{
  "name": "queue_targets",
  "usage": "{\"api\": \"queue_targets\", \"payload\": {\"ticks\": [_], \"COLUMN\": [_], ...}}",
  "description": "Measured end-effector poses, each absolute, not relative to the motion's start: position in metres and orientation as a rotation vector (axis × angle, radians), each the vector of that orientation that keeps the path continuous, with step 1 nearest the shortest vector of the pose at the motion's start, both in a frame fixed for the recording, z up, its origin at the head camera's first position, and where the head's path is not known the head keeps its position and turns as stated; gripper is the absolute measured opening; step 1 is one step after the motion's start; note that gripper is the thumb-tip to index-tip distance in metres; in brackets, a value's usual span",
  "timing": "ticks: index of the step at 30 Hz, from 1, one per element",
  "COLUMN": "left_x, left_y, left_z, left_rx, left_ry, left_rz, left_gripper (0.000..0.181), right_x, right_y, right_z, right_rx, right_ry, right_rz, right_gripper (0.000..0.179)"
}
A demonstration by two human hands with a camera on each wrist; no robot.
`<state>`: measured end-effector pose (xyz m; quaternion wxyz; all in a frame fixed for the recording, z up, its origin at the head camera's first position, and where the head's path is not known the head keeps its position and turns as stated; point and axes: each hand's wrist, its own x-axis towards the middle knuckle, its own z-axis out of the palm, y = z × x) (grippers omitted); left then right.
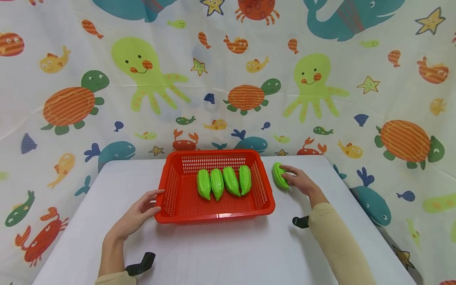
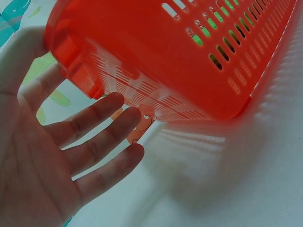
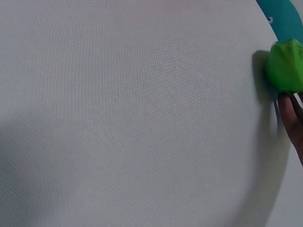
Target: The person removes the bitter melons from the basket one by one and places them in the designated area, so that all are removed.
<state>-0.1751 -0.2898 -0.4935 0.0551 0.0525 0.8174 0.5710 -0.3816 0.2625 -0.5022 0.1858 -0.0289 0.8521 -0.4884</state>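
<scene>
A red plastic basket (image 1: 217, 208) with slotted walls stands on the table. Inside it, several green star fruits (image 1: 217, 184), ridged and pointed at the ends, lie side by side. At the basket's left rim is my left hand (image 1: 137, 213), thumb and index finger touching it. The left wrist view shows the other fingers (image 2: 102, 149) spread and nearly straight beside the basket wall. To the right of the basket, my right hand (image 1: 301, 181) holds another green star fruit (image 1: 278, 176) between fingers and thumb, close over the table. Only part of that grip shows in the right wrist view.
The white table (image 1: 213, 253) has a black wrist strap piece (image 1: 141, 264) over its front left and a similar black piece (image 1: 300, 222) under the right sleeve (image 1: 335, 241). A curtain (image 1: 213, 134) printed with sea animals hangs right behind the table's back edge.
</scene>
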Motion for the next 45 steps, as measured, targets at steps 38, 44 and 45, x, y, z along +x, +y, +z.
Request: {"api": "queue_targets", "payload": {"ticks": [38,44,45], "left_x": [-0.173,-0.173,-0.173], "left_y": [-0.290,-0.290,-0.290], "left_z": [-0.492,-0.491,-0.491], "left_rx": [0.158,0.164,0.165], "left_ry": [2.479,2.476,2.477], "left_rz": [1.732,1.731,1.731], "left_gripper": [0.062,0.062,0.062], "right_x": [-0.386,-0.381,-0.380], "right_y": [0.233,0.215,0.212], "right_z": [-0.420,-0.400,-0.396], "right_rx": [-0.328,-0.435,-0.448], "right_ry": [2.432,2.430,2.428], "right_rz": [-1.595,-1.581,-1.575], "right_gripper": [0.066,0.067,0.067]}}
